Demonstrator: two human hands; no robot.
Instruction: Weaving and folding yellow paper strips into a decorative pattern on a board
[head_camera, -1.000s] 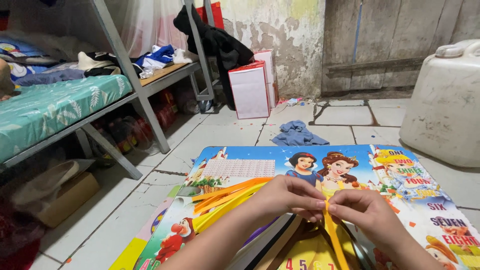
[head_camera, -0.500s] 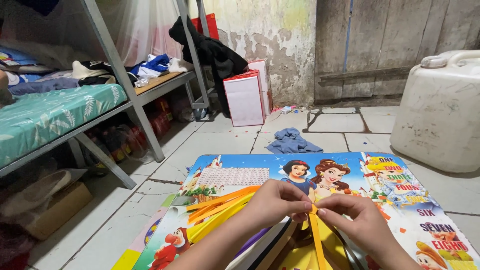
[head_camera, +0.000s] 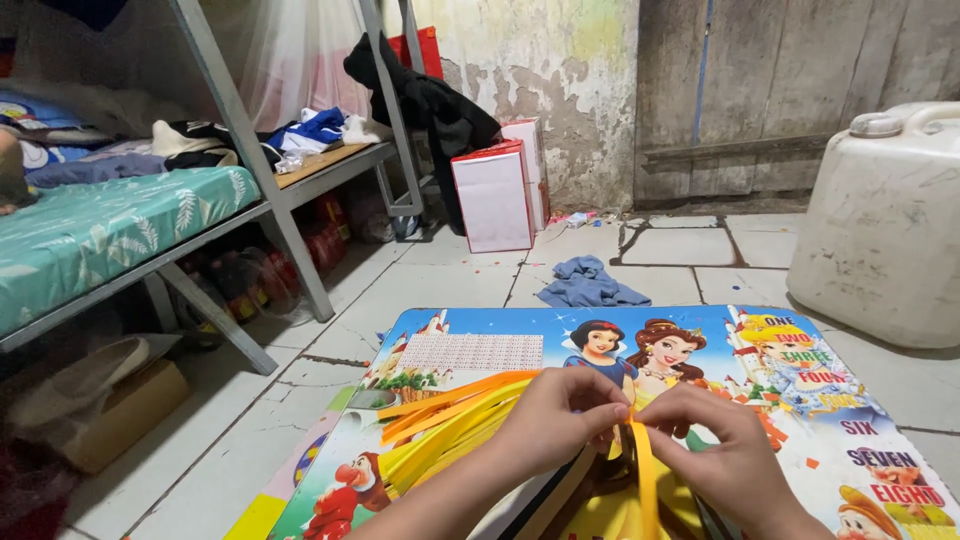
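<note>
My left hand (head_camera: 560, 420) and my right hand (head_camera: 715, 450) meet over a low table with a colourful cartoon-printed top (head_camera: 480, 345). Both pinch the top of a yellow paper strip (head_camera: 645, 480) that hangs down between them toward the bottom edge of the view. A fan of yellow and orange paper strips (head_camera: 450, 420) lies on the table under my left forearm, spreading to the left. Small orange paper scraps (head_camera: 790, 425) dot the table's right side.
A big white plastic jerrycan (head_camera: 885, 220) stands at the right. A blue cloth (head_camera: 590, 285) lies on the tiled floor beyond the table. Red-and-white paper bags (head_camera: 495, 195) lean by the wall. A metal bed frame (head_camera: 230, 130) with a teal mattress fills the left; a cardboard box (head_camera: 110, 400) sits below.
The view has tilted up and shifted slightly, so the table and hands sit lower in frame. Both hands stay together on the yellow strip, with fingers shifting only a little.
</note>
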